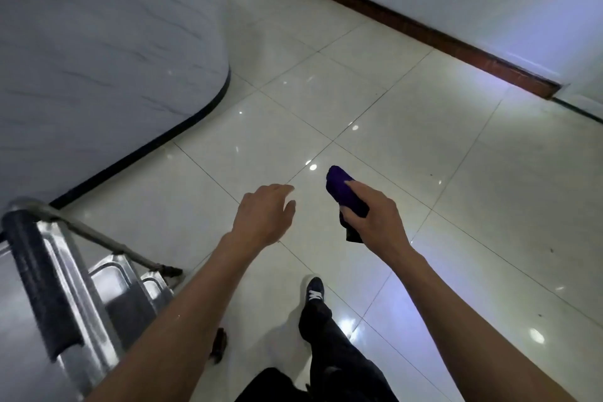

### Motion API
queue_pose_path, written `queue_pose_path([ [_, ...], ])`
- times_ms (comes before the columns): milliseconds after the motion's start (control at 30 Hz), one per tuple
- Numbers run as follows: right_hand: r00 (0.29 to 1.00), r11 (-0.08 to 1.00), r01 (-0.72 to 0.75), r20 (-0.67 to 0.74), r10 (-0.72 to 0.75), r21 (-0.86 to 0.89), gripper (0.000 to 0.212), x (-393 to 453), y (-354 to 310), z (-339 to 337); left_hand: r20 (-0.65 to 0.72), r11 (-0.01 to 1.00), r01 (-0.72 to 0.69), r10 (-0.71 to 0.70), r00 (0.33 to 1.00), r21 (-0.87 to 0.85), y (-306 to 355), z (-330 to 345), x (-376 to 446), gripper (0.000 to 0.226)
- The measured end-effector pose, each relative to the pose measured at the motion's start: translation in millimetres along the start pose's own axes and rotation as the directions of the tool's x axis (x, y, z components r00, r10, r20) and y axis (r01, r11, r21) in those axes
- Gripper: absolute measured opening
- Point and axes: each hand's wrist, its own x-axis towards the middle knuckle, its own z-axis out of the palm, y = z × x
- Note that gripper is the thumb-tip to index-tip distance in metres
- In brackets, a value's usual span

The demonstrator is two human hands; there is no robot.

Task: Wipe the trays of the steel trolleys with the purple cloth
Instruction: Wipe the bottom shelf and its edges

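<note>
Over tiled floor [424,140], beside 1 steel trolley [81,287] at lower left: right hand [372,215] grasping purple cloth [344,192], left hand [264,212] released, empty; risk: loose tail slipping free mid-stride, trays unwiped.

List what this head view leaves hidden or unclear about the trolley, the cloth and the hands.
- Steel trolley: cut off by the left and bottom edges; its tray surfaces barely show, so wiped or not cannot be told.
- Purple cloth: its middle is covered by the right hand gripping it, so its full size is hidden.
- Left hand: seen from behind, its palm is hidden; it appears to hold nothing.
- Any second trolley: out of frame.
</note>
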Motion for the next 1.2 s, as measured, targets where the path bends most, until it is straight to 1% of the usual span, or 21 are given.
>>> queue_pose_path([
  [67,1.0,1.0,0.018,0.019,-0.018,0.001,0.043,45,10,8,0.003,1.0,0.026,-0.026,1.0,-0.009,-13,-7,37,0.044],
  [167,0.997,0.999,0.027,0.071,-0.029,0.032,0.042,113,22,20,0.009,0.996,0.082,-0.083,0.997,0.017,-36,-20,91,0.045],
  [267,0.988,0.998,0.027,0.148,-0.036,0.064,0.041,183,24,38,0.017,0.985,0.17,-0.17,0.985,0.035,-63,-38,131,0.045],
  [367,0.96,0.992,0.084,0.261,-0.105,0.091,0.042,248,7,64,-0.007,0.962,0.274,-0.274,0.962,0.018,-95,-54,157,0.045],
  [467,0.908,0.982,0.147,0.378,-0.18,0.114,0.044,299,-22,99,-0.031,0.917,0.397,-0.398,0.917,-0.037,-131,-69,168,0.045],
  [533,0.862,0.975,0.17,0.458,-0.219,0.145,0.044,329,-40,128,-0.041,0.878,0.47,-0.475,0.879,-0.087,-158,-77,178,0.045],
  [700,0.748,0.957,0.241,0.597,-0.291,0.164,0.044,397,-86,212,-0.06,0.786,0.586,-0.606,0.793,-0.196,-234,-91,201,0.045],
  [900,0.634,0.923,0.357,0.688,-0.354,0.145,0.041,472,-153,312,-0.104,0.698,0.662,-0.705,0.701,-0.271,-346,-125,233,0.044],
  [1000,0.561,0.883,0.45,0.727,-0.396,0.134,0.033,506,-192,354,-0.131,0.679,0.685,-0.729,0.672,-0.265,-392,-151,249,0.043],
  [1067,0.535,0.859,0.49,0.728,-0.429,0.147,0.027,526,-218,380,-0.155,0.669,0.698,-0.741,0.654,-0.254,-420,-168,258,0.043],
  [1133,0.516,0.852,0.496,0.732,-0.444,0.167,0.027,542,-243,406,-0.175,0.648,0.717,-0.761,0.625,-0.256,-444,-183,259,0.043],
  [1200,0.476,0.836,0.514,0.746,-0.465,0.193,0.033,556,-266,434,-0.181,0.619,0.742,-0.785,0.592,-0.257,-470,-193,258,0.044],
])
